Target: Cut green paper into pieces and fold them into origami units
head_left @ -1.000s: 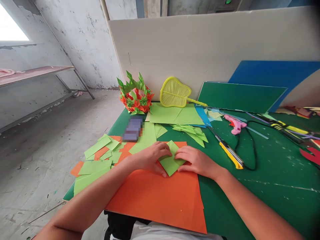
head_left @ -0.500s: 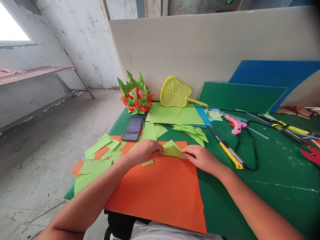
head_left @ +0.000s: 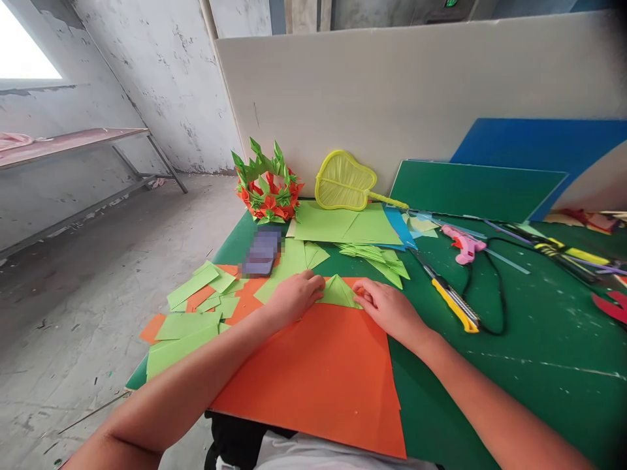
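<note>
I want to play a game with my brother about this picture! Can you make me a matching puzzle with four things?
1. Green folded paper
2. Glue gun
3. Fan-shaped thing
4. Spiky paper sculpture

A. Pink
B. Green and orange
C. Between the left hand and the right hand
D. Yellow all over

Right pairs: 1-C, 2-A, 3-D, 4-B.

The green table (head_left: 548, 320) (flecked with white) carries orange sheets (head_left: 318, 378), a yellow cutter (head_left: 453, 301) and a pink glue gun (head_left: 464, 247).
</note>
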A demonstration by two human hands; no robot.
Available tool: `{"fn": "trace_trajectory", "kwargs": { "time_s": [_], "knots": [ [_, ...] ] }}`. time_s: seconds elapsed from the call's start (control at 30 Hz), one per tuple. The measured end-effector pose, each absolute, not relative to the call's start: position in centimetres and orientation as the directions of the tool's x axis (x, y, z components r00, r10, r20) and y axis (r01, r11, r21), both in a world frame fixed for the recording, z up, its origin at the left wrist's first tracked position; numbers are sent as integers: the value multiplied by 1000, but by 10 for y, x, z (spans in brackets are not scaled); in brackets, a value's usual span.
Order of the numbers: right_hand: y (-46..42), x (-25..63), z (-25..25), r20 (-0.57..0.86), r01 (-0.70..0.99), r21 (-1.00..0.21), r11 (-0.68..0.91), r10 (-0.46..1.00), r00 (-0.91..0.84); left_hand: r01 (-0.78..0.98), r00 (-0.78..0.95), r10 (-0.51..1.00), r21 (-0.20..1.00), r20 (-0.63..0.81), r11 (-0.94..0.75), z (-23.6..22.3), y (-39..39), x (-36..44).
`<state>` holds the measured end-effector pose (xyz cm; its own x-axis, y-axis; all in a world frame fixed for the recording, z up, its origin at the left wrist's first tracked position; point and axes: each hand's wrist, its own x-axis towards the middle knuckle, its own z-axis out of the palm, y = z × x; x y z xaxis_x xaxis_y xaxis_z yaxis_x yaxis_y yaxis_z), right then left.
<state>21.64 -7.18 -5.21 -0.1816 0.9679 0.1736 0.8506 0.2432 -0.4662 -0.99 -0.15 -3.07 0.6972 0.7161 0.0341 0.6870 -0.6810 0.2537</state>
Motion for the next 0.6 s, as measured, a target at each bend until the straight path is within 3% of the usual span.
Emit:
{"fn": "trace_trajectory", "kwargs": {
  "time_s": [0.23,0.43,0.6],
  "knots": [
    [-72,219,-54,131,833,-499,239,971,-200,578,740,665,410,102,-706,-34,0,-16],
    [-73,220,-50,145,846,-460,271,962,-230,532,787,607,376,112,-759,-32,2,-20],
    [-73,220,-46,116,863,-429,268,963,-242,506,801,591,416,99,-755,-36,6,-20]
  ]
}}
